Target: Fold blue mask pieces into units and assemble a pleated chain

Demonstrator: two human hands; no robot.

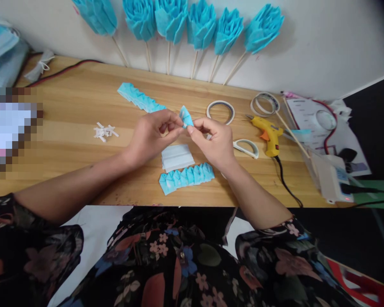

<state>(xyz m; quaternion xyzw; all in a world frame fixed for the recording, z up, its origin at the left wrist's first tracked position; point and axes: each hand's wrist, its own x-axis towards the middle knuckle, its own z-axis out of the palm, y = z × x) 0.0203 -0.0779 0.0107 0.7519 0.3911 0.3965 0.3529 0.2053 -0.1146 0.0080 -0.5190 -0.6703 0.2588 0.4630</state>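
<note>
A small folded blue paper piece (pixel 186 117) is pinched between my left hand (pixel 152 135) and my right hand (pixel 213 140), held above the wooden table (pixel 67 128). Both hands have closed fingers on it. Just below them lie a white folded stack (pixel 177 157) and a row of blue folded pieces (pixel 186 178). Another strip of blue folded pieces (pixel 140 98) lies farther back.
Several blue paper flowers on sticks (pixel 198 25) lean against the wall. Two tape rolls (pixel 220 111), (pixel 265 103), white-handled scissors (pixel 246 147), a yellow glue gun (pixel 269 134) with cord, white scraps (pixel 104 132), and a cluttered tray (pixel 323 128) sit on the table.
</note>
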